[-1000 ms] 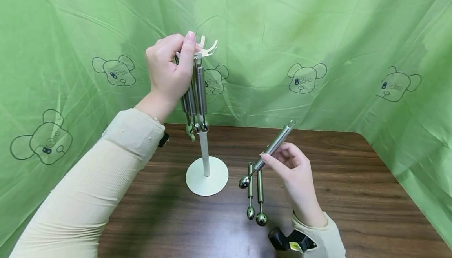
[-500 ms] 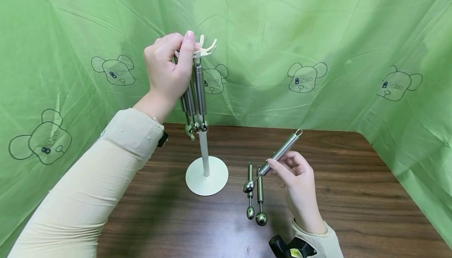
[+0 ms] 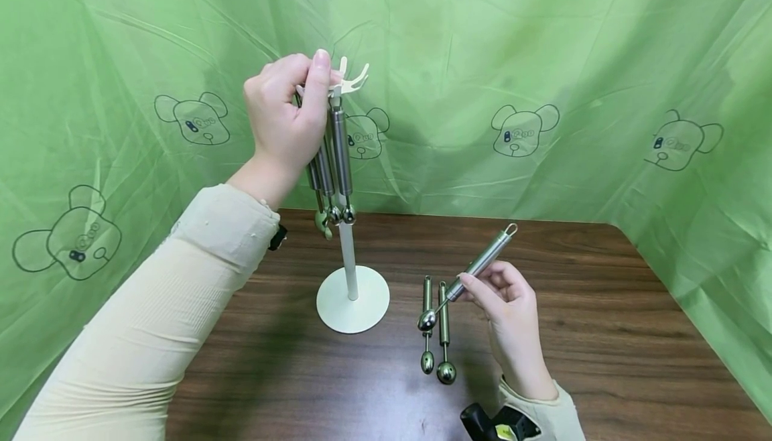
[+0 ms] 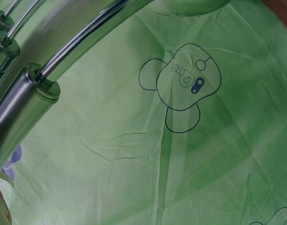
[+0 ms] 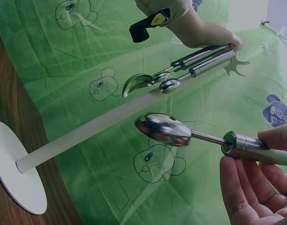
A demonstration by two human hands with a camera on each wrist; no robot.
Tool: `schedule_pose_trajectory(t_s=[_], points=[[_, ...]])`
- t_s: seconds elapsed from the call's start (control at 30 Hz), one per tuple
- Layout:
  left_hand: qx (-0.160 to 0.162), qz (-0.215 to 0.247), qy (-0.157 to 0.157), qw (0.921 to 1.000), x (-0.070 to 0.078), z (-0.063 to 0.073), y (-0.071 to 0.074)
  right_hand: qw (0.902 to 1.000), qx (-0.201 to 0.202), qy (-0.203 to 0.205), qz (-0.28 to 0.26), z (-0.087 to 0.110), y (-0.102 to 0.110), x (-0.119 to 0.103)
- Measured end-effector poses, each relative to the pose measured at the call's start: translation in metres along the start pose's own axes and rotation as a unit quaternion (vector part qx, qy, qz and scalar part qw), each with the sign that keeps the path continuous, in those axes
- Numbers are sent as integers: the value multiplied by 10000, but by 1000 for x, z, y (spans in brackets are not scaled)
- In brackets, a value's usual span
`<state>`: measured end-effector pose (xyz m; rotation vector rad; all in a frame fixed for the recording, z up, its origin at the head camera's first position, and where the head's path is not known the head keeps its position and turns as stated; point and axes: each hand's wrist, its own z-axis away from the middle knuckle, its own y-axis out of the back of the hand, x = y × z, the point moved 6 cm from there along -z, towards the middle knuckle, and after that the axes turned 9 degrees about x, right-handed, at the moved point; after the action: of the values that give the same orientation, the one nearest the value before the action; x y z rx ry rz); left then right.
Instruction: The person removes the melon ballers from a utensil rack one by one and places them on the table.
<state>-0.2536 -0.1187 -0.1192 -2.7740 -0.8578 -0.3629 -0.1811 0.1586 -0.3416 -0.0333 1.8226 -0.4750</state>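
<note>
At the top of a white stand [image 3: 348, 253], my left hand [image 3: 283, 112] grips beside the pronged hooks [image 3: 352, 84], its thumb upright and fingers curled. Several steel-handled utensils [image 3: 341, 153] hang there, partly hidden by that hand; the right wrist view shows small spoon-like bowls and a curved green-reflecting head [image 5: 136, 83]. My right hand [image 3: 512, 320] pinches a steel spoon [image 3: 485, 259] by its handle between thumb and fingers. The spoon slants, its looped end up to the right and its bowl [image 5: 164, 129] low on the left, over two similar utensils [image 3: 445, 327] lying on the table.
The stand's round white base [image 3: 338, 313] rests on a dark wood-grain table [image 3: 603, 320]. Green cloth [image 3: 440, 39] printed with bear heads surrounds the table at the back and sides. A black wrist camera [image 3: 500, 422] sits on the right sleeve.
My right hand has moved down and slightly right, bringing the spoon lower over the two lying utensils. The left hand keeps its grip on the stand, with almost no shift.
</note>
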Motion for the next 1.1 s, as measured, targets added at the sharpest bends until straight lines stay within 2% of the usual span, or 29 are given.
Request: schedule_pose_trajectory(t_s=[0.4, 0.63, 0.9, 1.1], points=[[-1, 41, 29, 10000, 2, -1, -3, 9994, 285, -140, -105, -5, 8, 1], [-10, -55, 67, 10000, 1, -1, -2, 9991, 186, -264, 267, -8, 8, 9], [-8, -90, 93, 9999, -2, 0, 0, 9990, 155, -336, 256, -11, 6, 17], [-6, -103, 129, 9999, -2, 0, 0, 9978, 119, -439, 485, -11, 6, 24]])
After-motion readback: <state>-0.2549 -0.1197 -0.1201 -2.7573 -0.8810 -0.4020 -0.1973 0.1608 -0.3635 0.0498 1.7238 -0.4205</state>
